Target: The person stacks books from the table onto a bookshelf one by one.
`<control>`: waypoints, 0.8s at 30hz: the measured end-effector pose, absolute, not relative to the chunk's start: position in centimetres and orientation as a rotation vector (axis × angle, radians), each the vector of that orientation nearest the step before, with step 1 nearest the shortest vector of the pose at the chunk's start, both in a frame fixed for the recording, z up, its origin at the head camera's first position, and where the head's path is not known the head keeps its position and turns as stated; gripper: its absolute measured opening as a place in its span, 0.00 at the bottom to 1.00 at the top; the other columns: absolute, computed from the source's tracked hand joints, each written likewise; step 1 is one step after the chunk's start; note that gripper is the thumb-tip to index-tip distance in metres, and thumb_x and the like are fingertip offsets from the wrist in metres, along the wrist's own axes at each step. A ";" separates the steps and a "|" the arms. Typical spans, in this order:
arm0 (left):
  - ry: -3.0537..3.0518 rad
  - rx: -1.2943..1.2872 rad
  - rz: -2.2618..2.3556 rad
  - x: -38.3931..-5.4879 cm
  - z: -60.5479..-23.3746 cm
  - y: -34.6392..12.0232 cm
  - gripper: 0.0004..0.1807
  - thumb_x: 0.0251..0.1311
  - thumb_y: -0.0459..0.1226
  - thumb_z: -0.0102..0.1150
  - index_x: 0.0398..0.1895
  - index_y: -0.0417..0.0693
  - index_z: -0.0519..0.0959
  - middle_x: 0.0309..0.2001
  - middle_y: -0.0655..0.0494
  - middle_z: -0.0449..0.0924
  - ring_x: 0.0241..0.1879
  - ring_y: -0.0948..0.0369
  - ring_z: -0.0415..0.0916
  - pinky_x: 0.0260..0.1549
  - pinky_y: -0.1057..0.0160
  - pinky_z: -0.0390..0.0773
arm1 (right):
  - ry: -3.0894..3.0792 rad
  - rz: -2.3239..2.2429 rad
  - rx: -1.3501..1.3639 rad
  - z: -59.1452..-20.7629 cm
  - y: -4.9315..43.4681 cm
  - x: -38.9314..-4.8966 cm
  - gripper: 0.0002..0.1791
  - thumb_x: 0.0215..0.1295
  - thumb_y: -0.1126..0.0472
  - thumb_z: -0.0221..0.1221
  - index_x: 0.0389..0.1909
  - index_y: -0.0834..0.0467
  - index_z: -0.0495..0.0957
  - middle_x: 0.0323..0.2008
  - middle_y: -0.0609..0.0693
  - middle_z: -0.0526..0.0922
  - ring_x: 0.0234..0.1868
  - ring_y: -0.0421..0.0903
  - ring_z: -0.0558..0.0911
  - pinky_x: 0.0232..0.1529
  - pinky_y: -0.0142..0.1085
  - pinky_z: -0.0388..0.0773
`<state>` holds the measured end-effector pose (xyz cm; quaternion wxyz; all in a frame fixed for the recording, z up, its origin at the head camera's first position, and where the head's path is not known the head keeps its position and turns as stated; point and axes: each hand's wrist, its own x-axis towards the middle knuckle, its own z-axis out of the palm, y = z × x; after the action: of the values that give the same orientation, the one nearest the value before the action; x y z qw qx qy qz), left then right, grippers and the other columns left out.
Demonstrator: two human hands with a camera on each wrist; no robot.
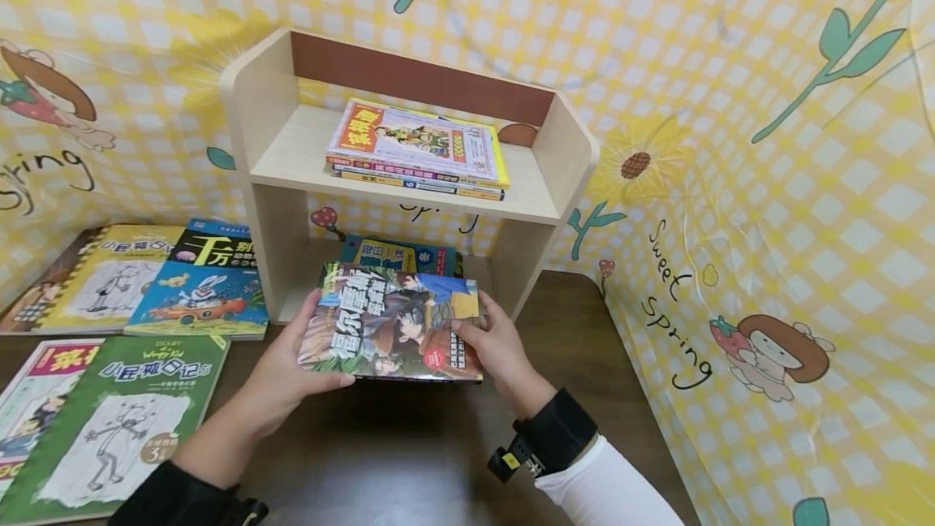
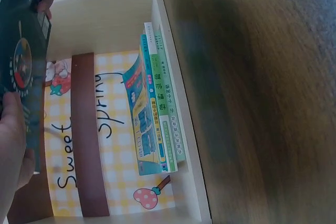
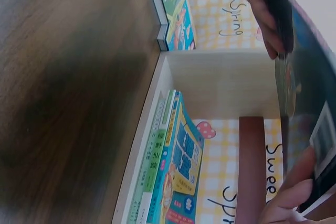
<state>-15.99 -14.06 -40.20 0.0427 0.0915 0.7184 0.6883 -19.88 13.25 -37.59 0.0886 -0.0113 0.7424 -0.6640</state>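
Note:
A colourful illustrated book point(image 1: 398, 323) is held level in front of the small wooden bookshelf point(image 1: 292, 185). My left hand point(image 1: 281, 368) grips its left side, thumb along the front edge and fingers toward the back. At the right side, my right hand point(image 1: 504, 347) pinches it with the thumb on the cover. Its dark back cover point(image 3: 307, 87) shows in the right wrist view. Behind and below it, a short stack of books point(image 2: 157, 108) with blue and green spines lies on the lower shelf, partly hidden in the head view.
On the upper shelf lies another stack of books point(image 1: 424, 144). Left of the shelf, several books are spread on the dark wooden table point(image 1: 584, 364), among them a green book point(image 1: 124, 428) and a blue book point(image 1: 200, 286). Yellow checked cloth point(image 1: 730, 185) hangs behind and at the right.

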 end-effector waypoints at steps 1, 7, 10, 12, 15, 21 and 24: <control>2.192 0.270 2.118 -16.1 -40.2 -14.0 0.65 0.47 0.27 0.72 0.78 0.56 0.33 0.75 0.36 0.43 0.67 0.45 0.54 0.47 0.81 0.68 | 2.219 -1.968 -0.036 -37.6 13.1 -19.8 0.40 0.68 0.64 0.55 0.75 0.62 0.45 0.52 0.65 0.78 0.34 0.40 0.81 0.33 0.30 0.78; 2.174 0.195 2.144 -16.5 -40.1 -14.2 0.65 0.49 0.27 0.70 0.77 0.58 0.31 0.77 0.42 0.34 0.72 0.44 0.44 0.49 0.83 0.65 | 2.220 -1.953 -0.099 -37.9 12.6 -19.0 0.42 0.68 0.61 0.55 0.76 0.61 0.43 0.64 0.65 0.69 0.58 0.54 0.75 0.50 0.37 0.79; 2.209 0.170 2.114 -16.6 -40.2 -14.4 0.65 0.50 0.28 0.70 0.77 0.59 0.31 0.77 0.46 0.29 0.74 0.45 0.37 0.50 0.85 0.62 | 2.162 -1.973 -0.192 -38.3 12.4 -18.8 0.46 0.66 0.63 0.58 0.77 0.58 0.40 0.67 0.64 0.65 0.63 0.54 0.71 0.56 0.38 0.75; 2.216 0.163 2.106 -16.7 -40.2 -14.5 0.64 0.51 0.28 0.70 0.77 0.59 0.30 0.77 0.47 0.28 0.74 0.46 0.36 0.52 0.84 0.61 | 2.092 -2.004 -0.267 -38.6 12.3 -18.8 0.50 0.63 0.66 0.60 0.77 0.55 0.38 0.67 0.63 0.65 0.62 0.53 0.72 0.56 0.36 0.74; 2.217 0.159 2.095 -16.8 -40.4 -14.6 0.65 0.51 0.29 0.70 0.77 0.59 0.30 0.77 0.47 0.27 0.74 0.45 0.34 0.65 0.70 0.59 | 2.005 -2.041 -0.372 -39.1 12.2 -18.9 0.57 0.57 0.72 0.64 0.77 0.51 0.35 0.67 0.63 0.65 0.60 0.52 0.74 0.54 0.35 0.76; 2.313 0.141 1.971 -17.5 -41.1 -14.7 0.69 0.47 0.32 0.74 0.76 0.57 0.26 0.76 0.41 0.24 0.73 0.38 0.28 0.67 0.34 0.41 | 2.042 -2.027 -0.385 -39.9 12.3 -19.0 0.65 0.51 0.77 0.66 0.76 0.51 0.29 0.69 0.62 0.62 0.62 0.54 0.73 0.53 0.33 0.76; 2.368 0.134 1.875 -17.9 -41.4 -14.8 0.72 0.45 0.36 0.76 0.76 0.55 0.25 0.76 0.35 0.30 0.72 0.35 0.34 0.65 0.32 0.44 | 2.096 -2.008 -0.366 -40.3 12.3 -19.2 0.66 0.50 0.78 0.67 0.76 0.53 0.28 0.70 0.61 0.61 0.63 0.55 0.72 0.54 0.34 0.75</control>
<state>-17.95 -14.81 -41.36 0.0592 0.0444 0.7819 0.6191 -19.20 12.27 -40.27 0.1075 -0.1243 0.7123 -0.6824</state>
